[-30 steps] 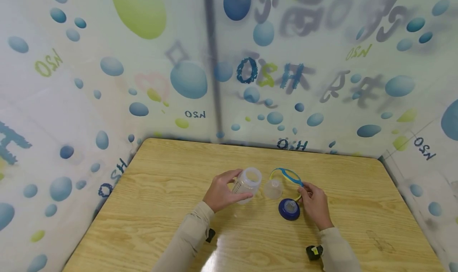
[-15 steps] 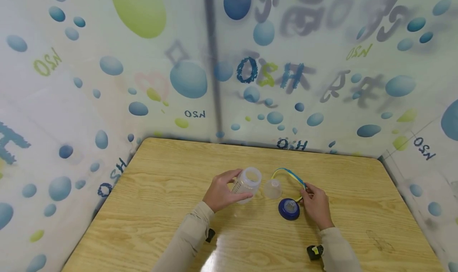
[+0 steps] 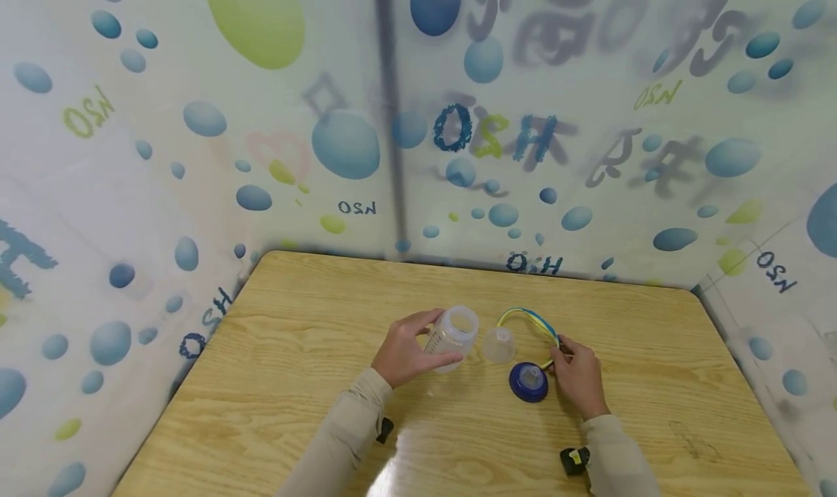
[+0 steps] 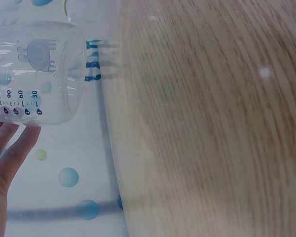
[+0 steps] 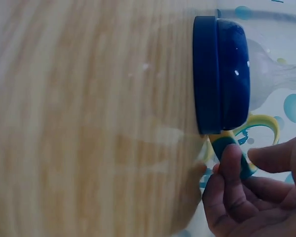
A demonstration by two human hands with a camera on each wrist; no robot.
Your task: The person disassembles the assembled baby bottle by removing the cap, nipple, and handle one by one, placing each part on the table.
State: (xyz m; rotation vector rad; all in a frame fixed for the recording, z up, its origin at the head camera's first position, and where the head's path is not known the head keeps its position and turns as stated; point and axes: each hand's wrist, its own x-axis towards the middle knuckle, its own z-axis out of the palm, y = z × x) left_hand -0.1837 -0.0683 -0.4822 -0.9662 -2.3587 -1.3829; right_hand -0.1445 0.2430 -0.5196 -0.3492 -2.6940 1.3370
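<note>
My left hand [image 3: 402,352] grips a clear baby bottle [image 3: 453,337], its uncovered mouth tilted toward me. Printed measuring marks and an animal picture show on the bottle [image 4: 37,74] in the left wrist view. Between thumb and fingers, my right hand [image 3: 578,377] pinches a blue and yellow bottle handle [image 5: 227,140], whose curved loop arches away to the left. Just left of that hand, a dark blue bottle collar [image 3: 527,396] rests on the table, with a clear teat [image 5: 276,74] standing up from it. A translucent dome cap [image 3: 500,346] sits between the bottle and the handle.
The wooden table [image 3: 327,301] ends at a pale wall sheet [image 3: 366,68] printed with blue and green drops. Small black devices sit at the left wrist [image 3: 385,430] and the right wrist [image 3: 575,461].
My right hand has turned the handle slightly, so its wide loop now appears narrower, nearly edge-on. The left hand and the bottle stay in place, as do the collar and cap.
</note>
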